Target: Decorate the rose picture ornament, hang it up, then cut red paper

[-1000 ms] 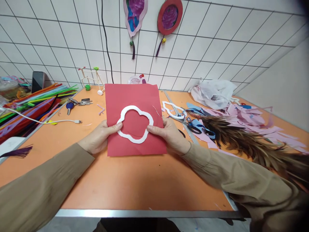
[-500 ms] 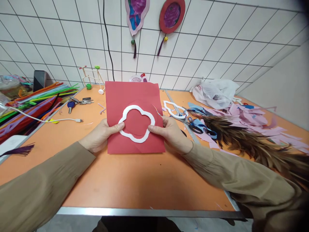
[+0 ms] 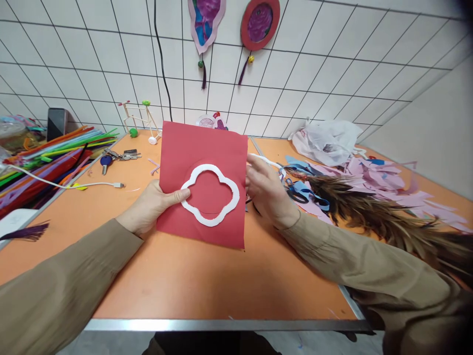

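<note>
My left hand (image 3: 150, 207) grips the left side of a square red paper sheet (image 3: 181, 143), its thumb pressing a white scalloped frame (image 3: 232, 197) flat against the sheet. A thin round line is drawn on the red paper, partly showing inside the frame. Beside the sheet's right edge is my right hand (image 3: 268, 190), its fingers loosely bent and apart, the thumb off the paper; some fingertips are hidden or blurred there. Behind that hand a second white frame (image 3: 268, 160) and dark-handled scissors (image 3: 297, 195) lie on the table, partly covered.
Brown feathers (image 3: 343, 197), pink paper scraps (image 3: 377, 177) and a white plastic bag (image 3: 325, 140) lie right on the orange table (image 3: 207, 286). At left are pipe cleaners (image 3: 70, 153), keys (image 3: 121, 155), a white cable (image 3: 92, 185), a phone (image 3: 57, 123) and a small stick model (image 3: 138, 121).
My right hand has let go of the red sheet and the white frame. The sheet has tilted clockwise, its right side lower, while my left hand keeps hold.
</note>
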A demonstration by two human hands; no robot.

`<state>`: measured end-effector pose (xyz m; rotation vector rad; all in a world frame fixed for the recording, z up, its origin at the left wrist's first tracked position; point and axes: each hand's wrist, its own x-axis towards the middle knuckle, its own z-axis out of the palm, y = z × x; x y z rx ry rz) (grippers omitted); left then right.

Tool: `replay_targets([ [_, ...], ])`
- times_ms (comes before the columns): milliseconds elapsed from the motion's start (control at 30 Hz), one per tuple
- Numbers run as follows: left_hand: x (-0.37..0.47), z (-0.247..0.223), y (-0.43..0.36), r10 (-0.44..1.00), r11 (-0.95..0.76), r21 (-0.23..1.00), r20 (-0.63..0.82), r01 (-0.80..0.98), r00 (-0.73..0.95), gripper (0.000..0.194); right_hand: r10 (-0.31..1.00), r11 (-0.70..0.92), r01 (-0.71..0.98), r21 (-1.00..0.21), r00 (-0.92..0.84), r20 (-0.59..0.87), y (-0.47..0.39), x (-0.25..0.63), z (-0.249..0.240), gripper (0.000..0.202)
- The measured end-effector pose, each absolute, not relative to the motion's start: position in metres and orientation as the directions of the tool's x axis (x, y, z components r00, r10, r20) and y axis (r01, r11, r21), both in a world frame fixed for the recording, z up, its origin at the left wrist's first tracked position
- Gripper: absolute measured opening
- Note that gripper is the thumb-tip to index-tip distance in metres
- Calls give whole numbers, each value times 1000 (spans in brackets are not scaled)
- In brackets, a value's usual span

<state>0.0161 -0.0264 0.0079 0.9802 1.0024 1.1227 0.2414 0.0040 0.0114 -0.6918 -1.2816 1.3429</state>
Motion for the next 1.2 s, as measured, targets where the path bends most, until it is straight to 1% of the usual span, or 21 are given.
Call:
replay_targets([
  [100, 15, 8, -27, 985, 130, 971, -104, -199, 135, 43, 924, 277, -322, -905, -171, 343, 9, 246, 19, 42],
  [167, 14, 7, -27, 984, 120, 979, -95, -162, 152, 42, 911, 280, -278, -919, -225, 345, 10, 248, 23, 38],
  [233, 13, 6, -27, 984, 103, 987, -82, -122, 160, 42, 906, 212, -241, -947, -315, 283, 9, 248, 24, 29],
  [300, 13, 6, -26, 987, 76, 994, -63, -84, 148, 41, 898, 106, -223, -969, -398, 190, 5, 247, 23, 23],
  [367, 13, 6, -26, 991, 52, 997, -45, -53, 127, 39, 887, 21, -210, -977, -447, 115, 2, 246, 20, 23],
  [433, 14, 7, -27, 993, 45, 998, -40, -36, 110, 38, 891, -8, -187, -982, -448, 78, 0, 245, 17, 26],
  [567, 15, 8, -29, 992, 68, 996, -60, -63, 112, 38, 916, 60, -141, -988, -385, 110, 2, 245, 11, 27],
  [733, 16, 9, -31, 975, 131, 978, -98, -160, 201, 40, 922, 144, -131, -981, -342, 181, 2, 246, 11, 26],
  [900, 17, 14, -30, 978, 124, 953, -70, -275, 197, 31, 920, 182, -68, -981, -340, 195, 0, 247, 14, 20],
  [1000, 16, 18, -29, 978, 123, 953, -68, -277, 199, 29, 910, 184, -60, -981, -368, 193, -1, 248, 16, 19],
  [1100, 15, 19, -29, 974, 131, 956, -74, -264, 214, 34, 901, 182, -41, -982, -392, 184, -3, 247, 18, 21],
  [1200, 16, 19, -30, 981, 116, 962, -71, -247, 182, 39, 896, 178, -40, -983, -406, 178, -2, 246, 18, 26],
])
